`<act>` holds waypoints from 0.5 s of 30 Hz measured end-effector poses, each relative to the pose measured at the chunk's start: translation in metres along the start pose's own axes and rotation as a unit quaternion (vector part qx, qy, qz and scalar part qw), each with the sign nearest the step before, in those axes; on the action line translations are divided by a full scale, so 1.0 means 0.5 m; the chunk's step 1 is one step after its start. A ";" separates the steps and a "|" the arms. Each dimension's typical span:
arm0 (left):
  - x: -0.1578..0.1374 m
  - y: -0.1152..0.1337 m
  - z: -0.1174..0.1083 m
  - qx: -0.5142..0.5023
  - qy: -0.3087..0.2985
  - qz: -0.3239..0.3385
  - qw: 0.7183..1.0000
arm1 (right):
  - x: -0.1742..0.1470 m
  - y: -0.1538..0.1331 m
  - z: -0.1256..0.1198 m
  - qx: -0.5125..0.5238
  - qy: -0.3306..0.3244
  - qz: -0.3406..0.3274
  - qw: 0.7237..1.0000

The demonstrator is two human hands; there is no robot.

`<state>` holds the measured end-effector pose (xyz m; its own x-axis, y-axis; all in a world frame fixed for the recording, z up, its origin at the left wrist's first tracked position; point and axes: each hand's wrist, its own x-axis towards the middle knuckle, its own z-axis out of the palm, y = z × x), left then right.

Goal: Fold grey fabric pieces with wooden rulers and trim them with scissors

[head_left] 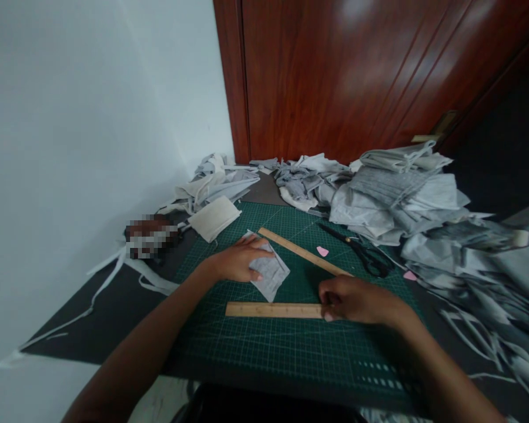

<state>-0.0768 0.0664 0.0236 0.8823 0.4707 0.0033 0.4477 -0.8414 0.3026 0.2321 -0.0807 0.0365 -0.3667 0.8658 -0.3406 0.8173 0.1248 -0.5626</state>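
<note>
My left hand (241, 259) lies flat with fingers spread over a small folded piece of grey cloth (271, 275) on the green cutting mat (286, 352). My right hand (352, 298) pinches the right end of a short wooden ruler (273, 309), which lies level just below the cloth. A second wooden ruler (304, 253) slants across the mat behind both hands, its right end meeting my right hand in view. Black-handled scissors (370, 258) rest to the right of it, along with a small pink scrap (322, 251).
Piled grey cloth (397, 200) covers the far right, with loose strips and scraps (502, 282) nearer. More cloth (220, 182) lies at the back left, before it a cream folded piece (214, 218). A white wall (92, 117) and a wooden door (326, 82) bound the dark table (92, 320).
</note>
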 end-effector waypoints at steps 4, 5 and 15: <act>0.018 0.024 0.015 -0.009 0.055 -0.004 0.998 | -0.008 0.086 -0.060 -0.088 0.178 0.069 0.978; 0.024 0.032 0.023 -0.003 0.076 -0.017 0.997 | -0.009 0.107 -0.068 -0.151 0.257 0.139 0.945; 0.036 0.074 0.059 -0.008 0.100 0.053 0.994 | -0.034 0.212 -0.041 -0.231 0.252 0.261 0.903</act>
<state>-0.0401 0.0359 0.0070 0.8769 0.4248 0.2250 0.3503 -0.8852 0.3061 0.3342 -0.0725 -0.0020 0.2756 0.9611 -0.0178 0.9611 -0.2758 -0.0114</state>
